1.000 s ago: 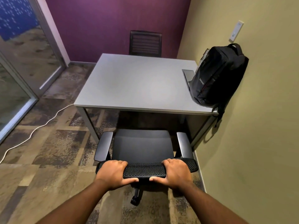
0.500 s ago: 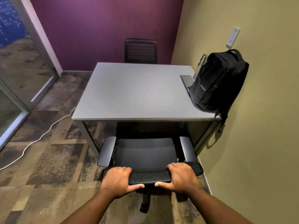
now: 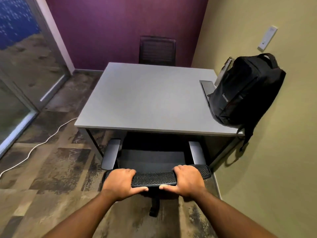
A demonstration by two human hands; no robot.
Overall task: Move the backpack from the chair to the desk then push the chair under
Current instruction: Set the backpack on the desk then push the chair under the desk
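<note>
A black backpack (image 3: 245,93) stands upright on the right end of the grey desk (image 3: 147,98), leaning against the yellow wall, one strap hanging over the desk's edge. Below the desk's near edge is a black office chair (image 3: 152,157) with grey armrests; the front part of its seat lies under the desktop. My left hand (image 3: 121,183) and my right hand (image 3: 186,181) both grip the top of the chair's mesh backrest, thumbs underneath.
A second dark chair (image 3: 157,49) stands at the desk's far side against the purple wall. A metal bottle (image 3: 223,69) and a flat grey panel (image 3: 207,87) sit behind the backpack. A white cable (image 3: 42,143) runs across the carpet on the left, near a glass partition (image 3: 20,69).
The chair has rolled forward with both hands on its backrest, so more of the seat is under the desk. The backpack has stayed in place.
</note>
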